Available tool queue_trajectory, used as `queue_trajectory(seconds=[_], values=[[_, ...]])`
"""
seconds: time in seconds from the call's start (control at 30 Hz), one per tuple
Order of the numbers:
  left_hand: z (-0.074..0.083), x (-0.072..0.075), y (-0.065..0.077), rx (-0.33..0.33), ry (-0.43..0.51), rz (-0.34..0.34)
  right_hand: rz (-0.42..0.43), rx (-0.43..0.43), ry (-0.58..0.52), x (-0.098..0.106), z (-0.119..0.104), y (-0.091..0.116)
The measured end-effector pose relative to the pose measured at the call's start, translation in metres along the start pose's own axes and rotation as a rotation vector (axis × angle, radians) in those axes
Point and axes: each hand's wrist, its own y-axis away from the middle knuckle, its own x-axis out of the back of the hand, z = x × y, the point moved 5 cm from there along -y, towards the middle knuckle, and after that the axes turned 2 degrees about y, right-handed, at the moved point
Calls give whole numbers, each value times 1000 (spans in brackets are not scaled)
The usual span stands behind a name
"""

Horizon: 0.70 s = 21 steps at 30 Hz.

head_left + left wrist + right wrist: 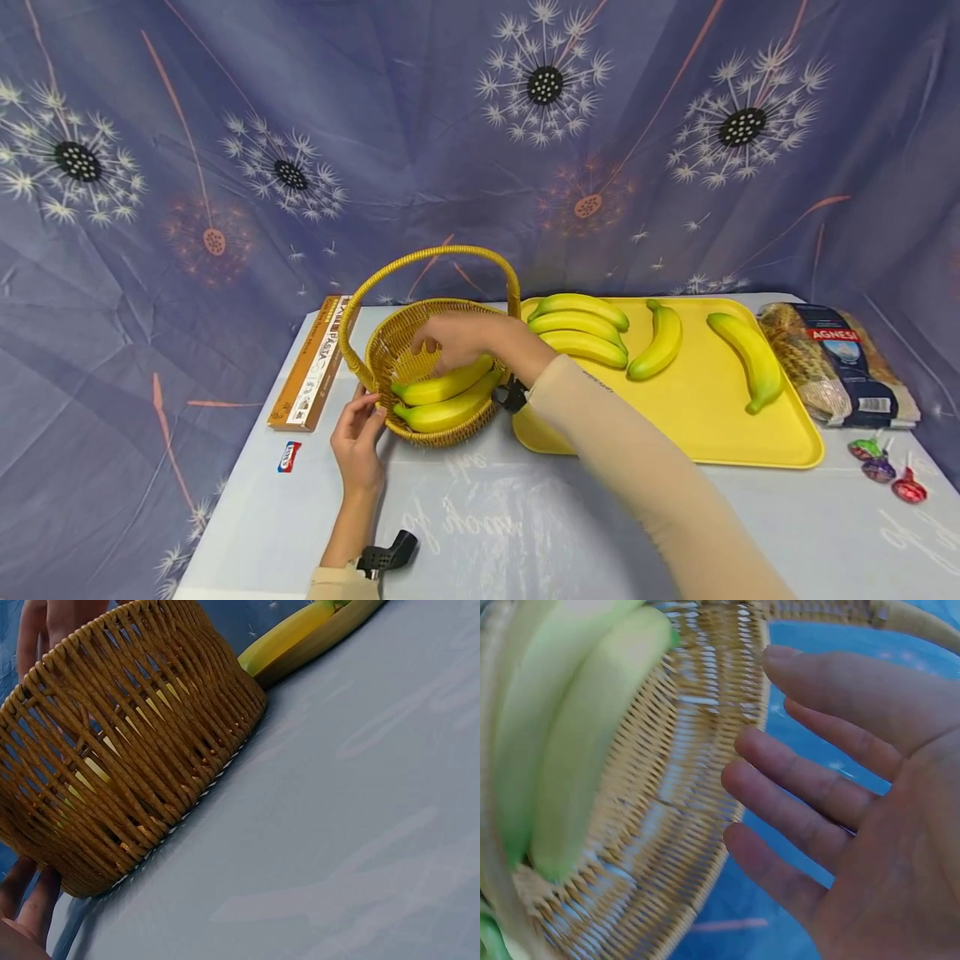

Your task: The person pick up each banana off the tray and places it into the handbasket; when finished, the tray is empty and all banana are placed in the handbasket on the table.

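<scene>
A wicker basket (420,433) with a tall arched handle stands left of the yellow tray, and two bananas (444,408) lie side by side in its near part. My left hand (358,437) grips the basket's left edge near the foot of the handle; the left wrist view shows two fingertips (41,896) against the woven wall. Above the basket's far side is my right hand (461,337), empty, its fingers loosely bent and spread in the right wrist view, apart from the bananas (600,742). More bananas (581,323) lie on the yellow tray (675,433).
A pasta box (311,367) lies left of the basket, with a small red-and-blue wrapper (288,457) before it. Right of the tray are an AGNESI pasta bag (836,362) and three lollipops (879,469). A patterned cloth (420,142) hangs behind the table.
</scene>
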Motion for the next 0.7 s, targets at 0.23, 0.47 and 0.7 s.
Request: queue_trajectory(seconds=[0.23, 0.47, 0.7], values=[[2, -1, -1, -14, 4, -5, 74, 56, 33, 23, 8, 44], [2, 2, 0, -1, -40, -10, 167, 29, 16, 30, 34, 93], [-1, 1, 1, -9, -27, -6, 262, -22, -67, 17, 78, 133]])
